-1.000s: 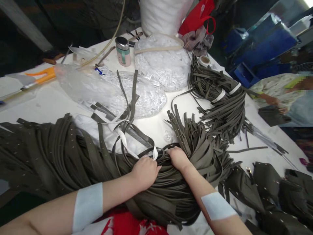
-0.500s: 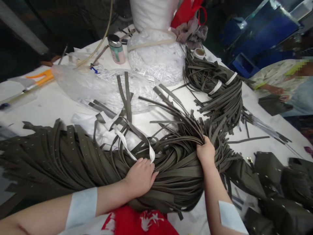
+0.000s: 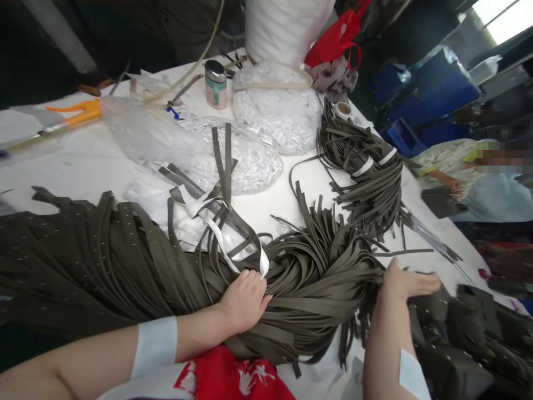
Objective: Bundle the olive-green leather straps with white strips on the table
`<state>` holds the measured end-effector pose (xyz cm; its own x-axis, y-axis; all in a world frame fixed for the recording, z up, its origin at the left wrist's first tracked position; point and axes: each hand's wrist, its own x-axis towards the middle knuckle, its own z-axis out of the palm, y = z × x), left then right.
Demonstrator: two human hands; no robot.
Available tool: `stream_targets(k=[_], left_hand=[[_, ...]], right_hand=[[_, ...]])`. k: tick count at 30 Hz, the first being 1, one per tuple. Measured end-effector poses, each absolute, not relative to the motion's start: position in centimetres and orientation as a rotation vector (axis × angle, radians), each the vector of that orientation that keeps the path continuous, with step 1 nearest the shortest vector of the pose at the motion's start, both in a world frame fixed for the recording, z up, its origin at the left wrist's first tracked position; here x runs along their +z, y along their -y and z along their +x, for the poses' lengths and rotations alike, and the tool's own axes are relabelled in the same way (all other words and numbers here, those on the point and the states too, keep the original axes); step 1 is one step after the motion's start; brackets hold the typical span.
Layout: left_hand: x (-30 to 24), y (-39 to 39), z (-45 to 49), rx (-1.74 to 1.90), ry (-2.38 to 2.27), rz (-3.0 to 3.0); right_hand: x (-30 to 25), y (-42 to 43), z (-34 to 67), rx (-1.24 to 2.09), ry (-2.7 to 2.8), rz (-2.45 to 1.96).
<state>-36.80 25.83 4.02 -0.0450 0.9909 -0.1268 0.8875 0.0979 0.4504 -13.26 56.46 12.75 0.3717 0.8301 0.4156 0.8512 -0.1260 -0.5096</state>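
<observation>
A big heap of dark olive straps point(image 3: 125, 261) with rows of small holes lies across the white table point(image 3: 83, 166) in front of me. My left hand point(image 3: 245, 300) rests on the middle of the heap, fingers curled on the straps beside a white tie band point(image 3: 216, 233). My right hand point(image 3: 406, 282) is at the heap's right end, fingers stretched out flat and holding nothing, just above dark olive pieces point(image 3: 449, 328) at the lower right.
A second strap bundle point(image 3: 370, 172) with white bands lies at the back right. Clear bags of small white packets point(image 3: 275, 116), a capped bottle point(image 3: 215, 83), orange-handled scissors point(image 3: 75, 114) and a tape roll point(image 3: 342, 109) are behind. Another person point(image 3: 470, 172) sits at the right.
My right hand let go of the straps' right end and moved right and down, opening flat. The lifted straps dropped back onto the heap. My left hand stayed put.
</observation>
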Motion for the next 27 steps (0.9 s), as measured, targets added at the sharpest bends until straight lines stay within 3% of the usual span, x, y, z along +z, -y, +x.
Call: stream_targets(k=[3, 7, 10, 15, 20, 24, 27], left_hand=[[4.2, -25.8, -36.9, 0.355, -1.998, 1.828], [4.2, -25.8, -36.8, 0.341, -2.010, 1.809], [3.9, -25.8, -36.7, 0.331, -2.007, 1.802], [3.7, -25.8, -36.7, 0.329, -2.024, 1.801], [3.8, -25.8, -36.8, 0.344, -2.020, 1.791], [3.7, -25.7, -37.0, 0.384, -2.007, 1.790], [3.8, -25.8, -37.2, 0.395, -2.032, 1.771]], right_hand=[[13.1, -56.1, -19.4, -0.336, 2.169, -1.461], [7.1, -52.1, -28.9, 0.107, 3.453, -0.783], [1.3, -48.7, -33.0, 0.247, 3.750, -0.439], [-3.0, -46.9, -33.4, 0.160, 3.826, -0.481], [-1.8, -47.4, -32.2, 0.286, 3.635, -0.770], [2.6, -52.9, -31.2, 0.282, 3.111, -1.281], [6.9, -59.9, -28.4, 0.339, 2.364, -1.678]])
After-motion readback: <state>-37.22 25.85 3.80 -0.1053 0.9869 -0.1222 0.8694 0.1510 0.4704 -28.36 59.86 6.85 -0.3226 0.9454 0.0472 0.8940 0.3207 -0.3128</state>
